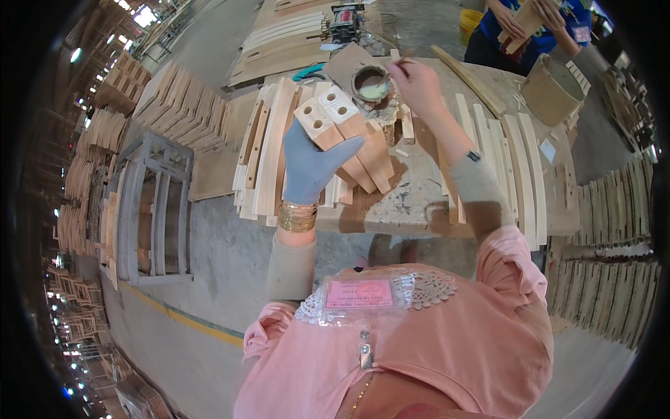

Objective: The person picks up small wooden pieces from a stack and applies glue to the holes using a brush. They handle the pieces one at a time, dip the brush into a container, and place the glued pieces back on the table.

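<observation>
- One gloved left hand (308, 165) grasps two wooden blocks (352, 128) side by side over the worktop (417, 190), thumb across them; a firm, even grip seems best, so neither slips against the other.
- Their end faces, with two holes (317, 124) apiece, point away from the wearer; I would hold that angle and leave the holes uncovered.
- At the pot's right side, the bare right hand (417, 85) has its fingertips pinched together (whether around a thin stick, I cannot tell).
- Just beyond the blocks, the pot (355, 86) contains a pale liquid (375, 91); small amounts, wiped on the rim, would likely drip less.
- Farther out, pale slats (513, 167) lie to the right; stray drops are better kept off them.
</observation>
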{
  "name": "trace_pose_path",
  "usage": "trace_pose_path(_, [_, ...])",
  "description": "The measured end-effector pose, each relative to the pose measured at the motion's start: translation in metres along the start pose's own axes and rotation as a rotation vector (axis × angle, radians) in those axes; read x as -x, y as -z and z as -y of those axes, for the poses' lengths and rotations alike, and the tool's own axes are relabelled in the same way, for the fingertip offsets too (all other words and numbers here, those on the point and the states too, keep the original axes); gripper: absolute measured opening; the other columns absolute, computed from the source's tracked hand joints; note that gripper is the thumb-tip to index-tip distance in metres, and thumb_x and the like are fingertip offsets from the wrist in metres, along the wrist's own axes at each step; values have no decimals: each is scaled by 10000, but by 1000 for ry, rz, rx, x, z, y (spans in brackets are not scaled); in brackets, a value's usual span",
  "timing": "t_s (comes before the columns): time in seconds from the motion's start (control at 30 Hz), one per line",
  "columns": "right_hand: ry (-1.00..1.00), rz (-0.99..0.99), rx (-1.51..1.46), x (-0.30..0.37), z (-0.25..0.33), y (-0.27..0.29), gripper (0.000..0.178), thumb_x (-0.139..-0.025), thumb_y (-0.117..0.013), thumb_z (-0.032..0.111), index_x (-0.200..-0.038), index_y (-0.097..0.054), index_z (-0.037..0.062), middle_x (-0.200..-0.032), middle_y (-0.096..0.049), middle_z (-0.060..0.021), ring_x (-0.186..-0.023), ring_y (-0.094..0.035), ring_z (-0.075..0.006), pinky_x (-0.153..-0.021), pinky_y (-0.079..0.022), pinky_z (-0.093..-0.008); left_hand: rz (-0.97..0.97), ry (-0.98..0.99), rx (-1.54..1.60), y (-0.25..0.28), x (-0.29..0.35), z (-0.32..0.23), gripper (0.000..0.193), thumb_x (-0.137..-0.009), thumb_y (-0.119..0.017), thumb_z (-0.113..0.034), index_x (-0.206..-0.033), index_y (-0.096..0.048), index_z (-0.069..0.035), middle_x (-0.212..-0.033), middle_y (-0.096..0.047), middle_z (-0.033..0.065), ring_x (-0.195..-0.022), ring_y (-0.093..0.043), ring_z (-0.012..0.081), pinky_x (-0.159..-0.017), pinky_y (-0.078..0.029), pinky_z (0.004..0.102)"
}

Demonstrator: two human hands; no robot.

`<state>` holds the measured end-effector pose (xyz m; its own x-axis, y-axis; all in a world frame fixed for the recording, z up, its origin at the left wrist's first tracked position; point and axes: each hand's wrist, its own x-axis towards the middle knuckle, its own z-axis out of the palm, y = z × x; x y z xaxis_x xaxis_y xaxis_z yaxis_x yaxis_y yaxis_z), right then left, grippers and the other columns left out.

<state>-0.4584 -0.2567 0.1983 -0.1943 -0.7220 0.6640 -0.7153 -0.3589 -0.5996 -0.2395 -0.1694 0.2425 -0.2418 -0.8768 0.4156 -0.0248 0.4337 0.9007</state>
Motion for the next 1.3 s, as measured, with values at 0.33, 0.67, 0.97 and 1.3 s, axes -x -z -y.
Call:
trace_pose_path(0.33, [-132,142,113,-16,-5,-14,361,-859,-522,391,-796,-647,58,-758,-629,-172,-739,-595,-370,-653,-461,-444,8,8,-25,8,3,-2,525,-649,-768,-101,-1096,-528,32,-985,-626,84,-864,-600,134,-733,-502,273])
trace_pose_path(0.67, [-637,-126,-645,11,-40,-11,290,-860,-583,239,-776,-605,-38,-706,-651,-116,-568,-593,-130,-502,-440,-241,53,17,7,11,-2,-2,528,-653,-763,-102,-1108,-529,26,-989,-623,81,-871,-598,130,-737,-504,271])
trace_pose_path(0.97, [-904,-223,-1157,22,-71,-16,228,-843,-631,209,-880,-581,-10,-732,-624,-80,-605,-560,-102,-508,-421,-201,56,-15,-19,12,1,4,533,-657,-765,-103,-1115,-524,28,-989,-625,88,-860,-605,141,-732,-508,276])
trace_pose_path(1.3, [-954,-309,-1195,6,-110,-9,192,-870,-604,247,-817,-550,71,-668,-559,-23,-521,-440,-59,-435,-328,-198,92,-79,11,1,-8,-1,650,-625,-805,-234,-1152,-516,13,-1080,-607,106,-1000,-573,168,-840,-467,309])
